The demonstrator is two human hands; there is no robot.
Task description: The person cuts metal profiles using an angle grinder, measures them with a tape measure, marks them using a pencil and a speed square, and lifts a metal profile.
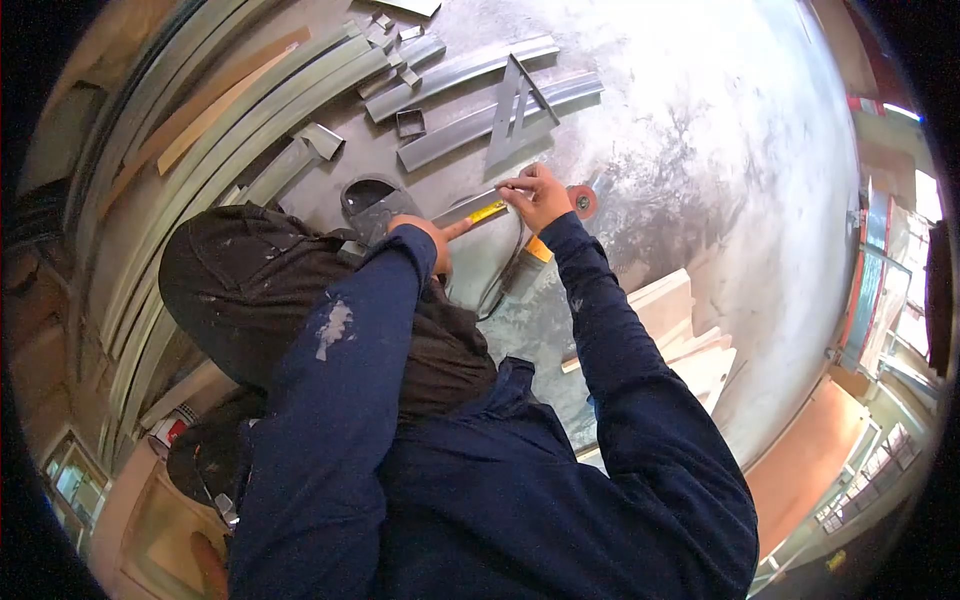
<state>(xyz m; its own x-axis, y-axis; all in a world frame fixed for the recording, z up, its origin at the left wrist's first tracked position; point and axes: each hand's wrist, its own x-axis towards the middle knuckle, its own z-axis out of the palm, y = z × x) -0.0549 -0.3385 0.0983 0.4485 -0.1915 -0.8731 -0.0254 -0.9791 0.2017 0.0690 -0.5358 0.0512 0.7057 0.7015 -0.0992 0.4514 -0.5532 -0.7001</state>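
Note:
The yellow blade of a tape measure [486, 212] lies along a short grey metal profile [458, 212]. My left hand [428, 236] is closed at the blade's left end, index finger stretched along it; the tape's case is hidden. My right hand [543, 196] pinches at the other end, over the profile's tip, and what lies between its fingers is too small to make out. Just beyond and below my right hand rests an angle grinder with a yellow-banded body [537, 252] and a red disc [582, 202]. Its dark cord [492, 298] curls beneath.
A metal set square [505, 115] lies across cut metal profiles [480, 72] ahead. Longer profiles [230, 150] run along the left, near a dark round-mouthed object [372, 195]. Pale wooden pieces [685, 340] are stacked right of my forearm on the stained grey worktop [740, 190].

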